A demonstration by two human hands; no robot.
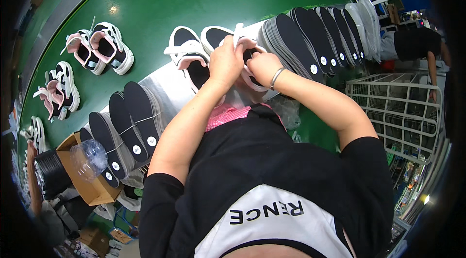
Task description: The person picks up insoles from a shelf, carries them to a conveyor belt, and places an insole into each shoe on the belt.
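Note:
A white, black and pink sneaker [213, 37] stands in front of me on a white sheet, its toe pointing away. My left hand [226, 65] is closed on its raised tongue and opening. From the other side, my right hand [264, 67] grips the collar with curled fingers, the tips partly hidden inside the opening. A metal bangle circles my right wrist. The matching sneaker [183, 50] rests just left of my left hand, untouched, with its white tongue folded outward.
Stacks of dark insoles [290, 44] line the right side, and banded insole stacks [141, 117] the left. Paired sneakers [104, 46] sit on the green table [150, 5]. A cardboard box [94, 187] is at lower left, a white wire rack [398, 112] at right. Other people are near both edges.

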